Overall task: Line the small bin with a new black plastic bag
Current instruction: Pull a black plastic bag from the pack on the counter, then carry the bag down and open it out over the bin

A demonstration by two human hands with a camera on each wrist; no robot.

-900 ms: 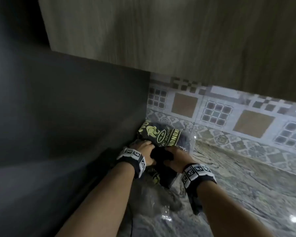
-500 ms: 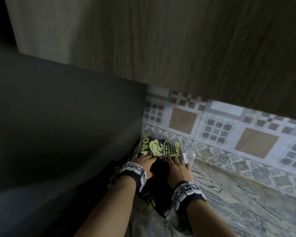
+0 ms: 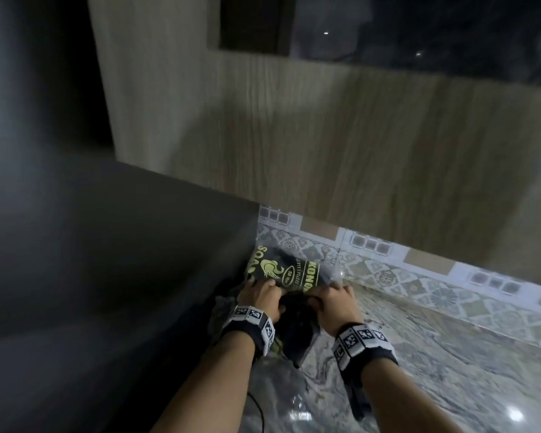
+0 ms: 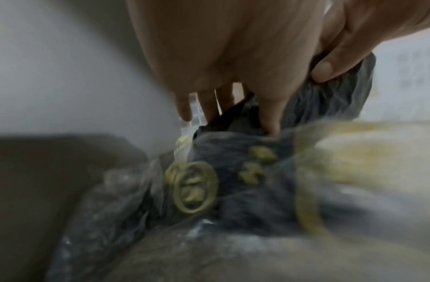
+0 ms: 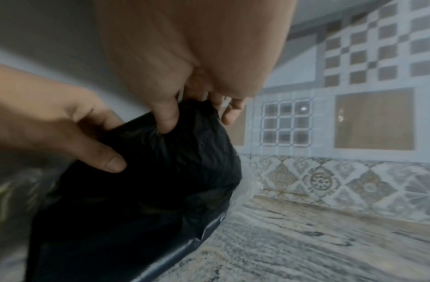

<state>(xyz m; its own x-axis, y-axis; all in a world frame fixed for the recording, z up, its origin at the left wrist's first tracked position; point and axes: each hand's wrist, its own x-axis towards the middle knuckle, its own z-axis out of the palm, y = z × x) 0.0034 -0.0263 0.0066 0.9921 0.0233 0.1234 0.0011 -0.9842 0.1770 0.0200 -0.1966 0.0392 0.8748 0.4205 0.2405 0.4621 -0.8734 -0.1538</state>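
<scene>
A clear pack of black bags (image 3: 286,271) with yellow print lies on the counter in the corner by the tiled wall. My left hand (image 3: 260,295) grips its near end, with the fingers (image 4: 269,118) dug into the plastic and the thumb pressed on black film. My right hand (image 3: 336,303) pinches a loose black bag (image 5: 148,181) between thumb and fingers, close beside my left hand (image 5: 64,124). Folded black plastic (image 3: 295,332) hangs between my wrists. The small bin is in none of the views.
A dark grey panel (image 3: 107,260) walls off the left side. A wooden cabinet (image 3: 325,151) hangs low over the corner. Patterned tiles (image 3: 419,276) back the marbled counter (image 3: 434,370), which runs on to the right. A thin cable (image 3: 258,410) lies near my left forearm.
The head view has tilted upward, showing more of the cabinet. Both hands stay at the pack in the corner, and the right hand now pinches black plastic at its right edge.
</scene>
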